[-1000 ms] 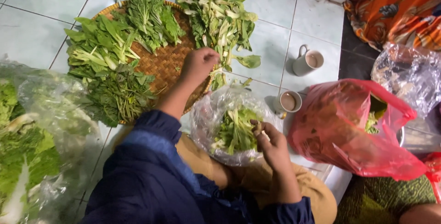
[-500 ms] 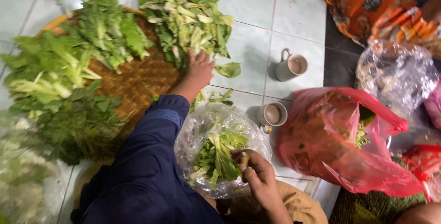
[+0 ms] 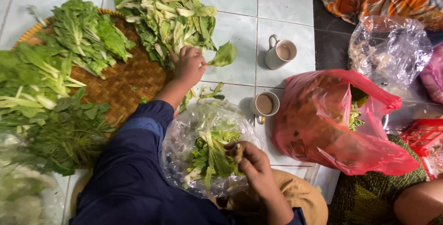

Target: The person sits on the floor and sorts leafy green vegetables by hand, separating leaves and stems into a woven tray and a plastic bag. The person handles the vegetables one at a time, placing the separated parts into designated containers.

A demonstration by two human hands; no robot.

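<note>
Bagging step: your left hand [image 3: 189, 64] closes on the cut greens pile [image 3: 173, 15] at 12 o'clock on the woven tray [image 3: 122, 84], your right hand [image 3: 251, 162] pinches the clear bag [image 3: 184, 137] open at 6 o'clock; next likely needs a lift across.

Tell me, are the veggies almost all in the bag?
Not nearly. Some greens already sit in the clear bag, which the right hand holds open. The left hand grips the leafy pile. Big bunches remain on the woven tray.
</note>
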